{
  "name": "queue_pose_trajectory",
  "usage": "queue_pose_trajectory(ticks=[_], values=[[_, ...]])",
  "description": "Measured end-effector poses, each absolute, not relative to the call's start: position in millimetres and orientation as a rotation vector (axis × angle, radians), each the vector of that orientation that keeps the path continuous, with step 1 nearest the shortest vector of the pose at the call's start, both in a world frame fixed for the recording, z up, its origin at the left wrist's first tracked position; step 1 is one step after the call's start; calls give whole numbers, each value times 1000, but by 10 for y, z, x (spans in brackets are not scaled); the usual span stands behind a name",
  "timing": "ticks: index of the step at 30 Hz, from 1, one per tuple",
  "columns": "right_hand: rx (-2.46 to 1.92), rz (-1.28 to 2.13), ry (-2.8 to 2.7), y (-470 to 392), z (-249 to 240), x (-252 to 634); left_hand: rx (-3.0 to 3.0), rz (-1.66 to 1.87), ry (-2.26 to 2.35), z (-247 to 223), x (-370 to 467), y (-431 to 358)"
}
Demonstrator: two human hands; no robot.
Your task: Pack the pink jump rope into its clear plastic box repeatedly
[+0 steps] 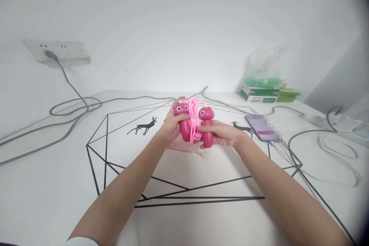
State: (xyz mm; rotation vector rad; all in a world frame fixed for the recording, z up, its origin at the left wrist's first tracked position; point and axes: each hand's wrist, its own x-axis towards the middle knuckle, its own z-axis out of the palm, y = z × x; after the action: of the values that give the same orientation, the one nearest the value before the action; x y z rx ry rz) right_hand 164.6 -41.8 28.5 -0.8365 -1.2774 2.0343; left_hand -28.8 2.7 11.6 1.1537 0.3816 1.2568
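Both my hands hold a pink jump rope above the middle of the table. Its light pink cord is coiled into a bundle between two dark pink handles with animal faces. My left hand is closed around the left handle, thumb across its front. The right handle sits in my right hand, with the thumb reaching to the cord bundle and the fingers behind. Below the rope, a pale pink box is partly hidden by it and my hands.
The white table mat has black lines and deer prints. On the right lies a phone. Boxes and a plastic bag stand at the back right. Grey cables run along both sides, one from a wall socket.
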Motion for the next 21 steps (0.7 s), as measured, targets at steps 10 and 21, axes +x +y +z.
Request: queue_pose_trajectory(ticks=[10,21], values=[[-964,1762,-1335,-463,307,1552,1208,1363,430,72,-98,-61],[-1014,1722,-1360,-446,340,1629,1037,1304,398,228,-193,-21]])
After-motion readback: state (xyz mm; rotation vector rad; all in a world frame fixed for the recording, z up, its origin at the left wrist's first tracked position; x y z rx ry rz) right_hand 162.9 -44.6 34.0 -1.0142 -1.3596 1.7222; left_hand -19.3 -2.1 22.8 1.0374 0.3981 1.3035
